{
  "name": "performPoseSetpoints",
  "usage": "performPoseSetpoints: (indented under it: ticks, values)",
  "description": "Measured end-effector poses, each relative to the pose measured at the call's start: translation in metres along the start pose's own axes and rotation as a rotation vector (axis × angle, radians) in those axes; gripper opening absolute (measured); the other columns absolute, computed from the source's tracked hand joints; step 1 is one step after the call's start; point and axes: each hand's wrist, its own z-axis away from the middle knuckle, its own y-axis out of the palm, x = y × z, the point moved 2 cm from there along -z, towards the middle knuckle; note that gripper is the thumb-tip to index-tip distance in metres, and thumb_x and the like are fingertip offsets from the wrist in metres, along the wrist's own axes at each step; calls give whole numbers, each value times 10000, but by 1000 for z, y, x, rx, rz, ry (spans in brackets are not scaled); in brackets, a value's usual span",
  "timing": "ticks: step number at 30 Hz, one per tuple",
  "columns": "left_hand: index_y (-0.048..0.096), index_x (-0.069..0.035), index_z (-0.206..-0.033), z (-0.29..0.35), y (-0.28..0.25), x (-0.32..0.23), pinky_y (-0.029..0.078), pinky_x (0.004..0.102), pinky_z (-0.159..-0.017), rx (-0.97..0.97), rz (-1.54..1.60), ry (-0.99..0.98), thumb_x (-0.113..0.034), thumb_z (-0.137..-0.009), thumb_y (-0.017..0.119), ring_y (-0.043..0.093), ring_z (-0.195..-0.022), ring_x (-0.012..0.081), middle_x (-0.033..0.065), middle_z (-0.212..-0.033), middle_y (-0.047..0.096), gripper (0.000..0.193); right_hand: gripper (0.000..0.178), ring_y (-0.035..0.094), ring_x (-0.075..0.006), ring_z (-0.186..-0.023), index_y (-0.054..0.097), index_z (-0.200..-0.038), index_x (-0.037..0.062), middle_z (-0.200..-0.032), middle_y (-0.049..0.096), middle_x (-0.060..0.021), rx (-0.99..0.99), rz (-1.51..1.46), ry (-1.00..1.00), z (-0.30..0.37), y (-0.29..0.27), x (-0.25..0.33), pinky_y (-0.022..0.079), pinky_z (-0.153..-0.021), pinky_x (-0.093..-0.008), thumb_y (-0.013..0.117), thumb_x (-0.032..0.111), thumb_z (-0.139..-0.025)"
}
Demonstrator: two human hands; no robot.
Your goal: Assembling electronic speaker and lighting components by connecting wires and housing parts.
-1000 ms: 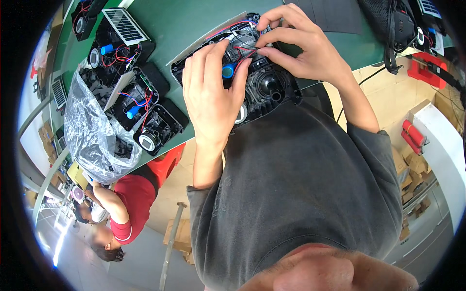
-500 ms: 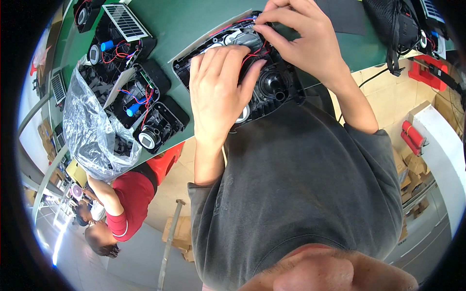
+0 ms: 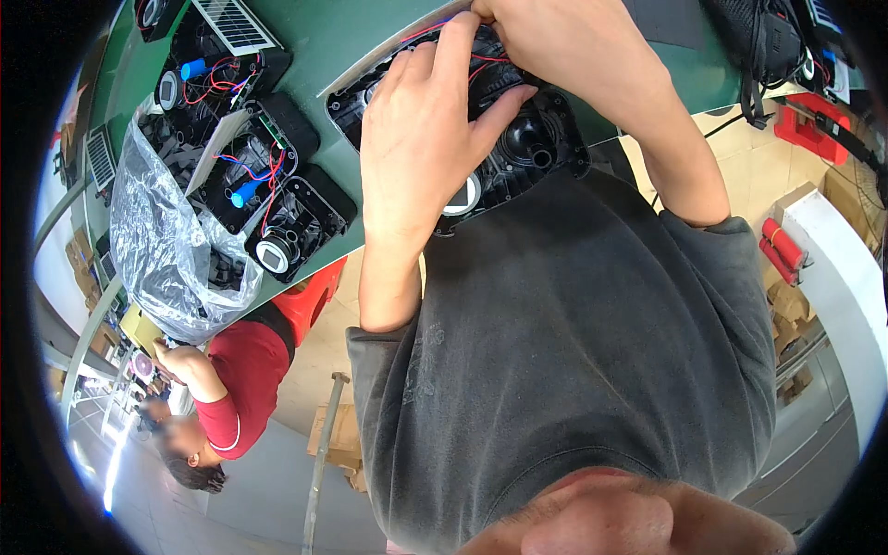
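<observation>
A black plastic housing (image 3: 569, 129) lies open in front of me on the table, a pale flat panel (image 3: 365, 69) along its far edge. Thin red wires (image 3: 490, 60) cross its inside, near a black round part (image 3: 529, 143) and a white-faced round part (image 3: 465, 196). My left hand (image 3: 416, 139) rests over the housing, its index finger stretched to the far edge and the thumb well apart. There my right hand (image 3: 564, 46) has its fingertips pinched together beside that index finger. What they pinch is hidden.
To the left on the green table (image 3: 324, 42) lie several similar housings with wires, blue cylinders (image 3: 248, 192) and a small solar panel (image 3: 233, 26). A clear plastic bag (image 3: 153, 250) of black parts sits beside them. A person in red (image 3: 245, 379) is beyond; a black mesh bag (image 3: 763, 46) lies right.
My left index finger has stretched toward the far edge to meet my right fingertips. The right hand has moved slightly up and turned, its fingers closing together. The view has shifted slightly.
</observation>
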Motion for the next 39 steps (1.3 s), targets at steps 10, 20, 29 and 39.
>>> performPoseSetpoints:
  ticks: [10, 20, 29, 39]
  values:
    - [638, -53, -1195, -9, -1, -6, 576, 404, -763, 26, -135, -25, -461, -735, 877, 719, -870, 317, 152, -881, 705, 659, 245, 548, -358, -1140, 703, -858, -74, -1175, 595, -247, 30, -185, -145, 14, -6, -10, 478, -923, -415, 603, 149, -843]
    - [694, -63, -1147, -15, 4, -17, 577, 405, -665, 31, -371, -23, -712, -726, 777, 737, -790, 299, 138, -904, 735, 778, 172, 629, -337, -1047, 692, -1035, -13, -1150, 649, -190, -296, -446, 15, 53, -38, -60, 511, -927, -400, 672, 114, -920]
    - [663, -43, -1262, 0, 9, -15, 536, 397, -734, -48, -339, 18, -720, -760, 748, 699, -850, 281, 125, -968, 714, 847, 599, 382, -452, -1448, 496, -1481, 18, -1564, 394, -288, -118, 132, 325, 93, 18, -100, 283, -1214, -504, 643, 323, -987]
    - [633, -13, -1302, 23, 7, -3, 515, 380, -717, -95, -207, 67, -577, -833, 785, 655, -796, 265, 112, -919, 661, 750, 361, 589, -380, -1185, 585, -1300, -23, -1300, 562, -221, -226, -161, 225, 56, -27, -108, 473, -1055, -406, 642, 50, -951]
